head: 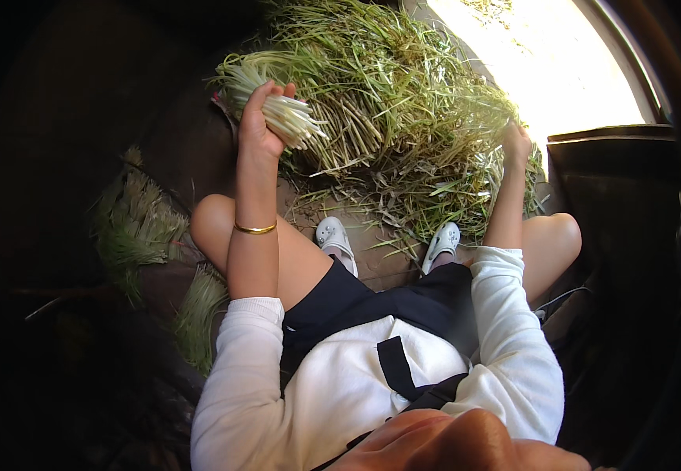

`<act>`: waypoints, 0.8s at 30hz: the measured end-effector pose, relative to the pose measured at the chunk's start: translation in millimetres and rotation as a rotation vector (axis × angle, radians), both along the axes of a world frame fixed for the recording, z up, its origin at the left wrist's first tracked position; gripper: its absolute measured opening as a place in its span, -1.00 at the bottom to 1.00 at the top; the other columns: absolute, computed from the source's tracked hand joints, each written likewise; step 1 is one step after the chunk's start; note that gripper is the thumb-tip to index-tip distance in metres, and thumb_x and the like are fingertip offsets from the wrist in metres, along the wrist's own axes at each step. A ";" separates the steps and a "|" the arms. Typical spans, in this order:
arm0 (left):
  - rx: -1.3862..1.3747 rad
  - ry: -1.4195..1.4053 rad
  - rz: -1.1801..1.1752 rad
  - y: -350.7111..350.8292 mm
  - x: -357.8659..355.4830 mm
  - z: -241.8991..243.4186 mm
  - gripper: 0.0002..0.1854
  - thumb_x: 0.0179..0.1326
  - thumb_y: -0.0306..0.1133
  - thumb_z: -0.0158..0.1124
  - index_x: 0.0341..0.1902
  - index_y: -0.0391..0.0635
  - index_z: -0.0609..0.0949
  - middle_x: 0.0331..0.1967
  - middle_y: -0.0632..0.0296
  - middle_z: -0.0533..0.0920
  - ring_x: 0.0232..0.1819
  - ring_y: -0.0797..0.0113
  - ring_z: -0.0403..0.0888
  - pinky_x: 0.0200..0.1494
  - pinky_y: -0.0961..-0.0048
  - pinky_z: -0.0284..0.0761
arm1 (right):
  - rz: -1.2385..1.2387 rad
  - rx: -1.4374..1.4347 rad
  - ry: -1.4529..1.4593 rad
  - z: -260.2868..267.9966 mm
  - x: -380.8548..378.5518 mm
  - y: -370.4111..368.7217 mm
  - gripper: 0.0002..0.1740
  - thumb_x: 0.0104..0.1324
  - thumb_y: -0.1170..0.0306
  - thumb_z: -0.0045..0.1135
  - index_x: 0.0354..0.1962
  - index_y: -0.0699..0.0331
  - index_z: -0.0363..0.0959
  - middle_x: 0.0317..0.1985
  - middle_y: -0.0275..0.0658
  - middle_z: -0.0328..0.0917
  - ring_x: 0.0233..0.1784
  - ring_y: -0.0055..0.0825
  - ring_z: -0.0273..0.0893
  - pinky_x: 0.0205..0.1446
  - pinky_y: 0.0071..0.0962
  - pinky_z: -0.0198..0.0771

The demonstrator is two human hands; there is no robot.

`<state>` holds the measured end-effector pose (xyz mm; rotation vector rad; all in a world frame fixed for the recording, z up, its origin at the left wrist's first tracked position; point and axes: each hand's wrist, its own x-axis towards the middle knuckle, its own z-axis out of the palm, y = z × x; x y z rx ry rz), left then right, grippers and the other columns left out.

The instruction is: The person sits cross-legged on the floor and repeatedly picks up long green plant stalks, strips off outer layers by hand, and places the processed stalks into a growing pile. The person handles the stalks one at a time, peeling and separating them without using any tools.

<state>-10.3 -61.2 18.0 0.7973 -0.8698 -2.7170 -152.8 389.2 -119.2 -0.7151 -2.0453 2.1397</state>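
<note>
My left hand (261, 126) is closed around a thick bunch of chive-like greens (296, 120). The pale, trimmed-looking stalk ends point right, and green leaves fan out at the upper left. Over at the right edge of a large heap (387, 70) of the same greens, my right hand (516, 144) grips some thin yellow-green leaves (487, 109), blurred and hard to tell from the heap behind. Below and right of the left hand's bunch, brownish stalk ends (349, 126) lie side by side in the heap.
Bundled greens (143, 224) lie on the floor to my left, with another bundle (199, 312) nearer me. Loose leaves and dry scraps (399, 224) are strewn around my white clogs (334, 235). A dark box-like object (611, 171) stands at right, below a brightly sunlit patch (564, 65).
</note>
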 end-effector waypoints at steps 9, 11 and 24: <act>0.057 0.019 0.007 0.8 2.9 3.7 -0.87 0.07 -0.40 0.28 -0.51 -0.10 0.53 -0.43 0.25 0.57 -0.12 0.30 0.57 0.17 -0.08 0.32 | 0.598 0.592 0.130 -37.5 64.1 -124.7 -0.75 0.13 0.34 -0.02 -0.34 0.30 0.56 -0.40 -0.10 0.60 -0.35 -0.27 0.58 -0.23 -0.37 0.43; 0.060 0.035 -0.016 4.5 1.1 3.3 -0.88 0.08 -0.42 0.26 -0.51 -0.11 0.53 -0.42 0.23 0.58 -0.11 0.29 0.57 0.17 -0.08 0.33 | 0.849 0.772 0.138 -36.8 87.4 -163.0 -0.72 0.13 0.26 0.02 -0.37 0.29 0.55 -0.41 -0.05 0.58 -0.36 -0.17 0.57 -0.25 -0.29 0.43; -0.249 -0.079 -0.364 49.1 -0.4 -29.3 -0.71 0.08 -0.49 0.21 -0.13 -0.41 0.51 -0.20 0.00 0.62 -0.24 0.28 0.63 -0.23 0.34 0.62 | 0.629 0.715 0.101 -54.8 113.1 -190.4 -0.73 0.13 0.26 0.07 -0.46 0.36 0.45 -0.57 -0.14 0.51 -0.51 -0.32 0.48 -0.40 -0.35 0.34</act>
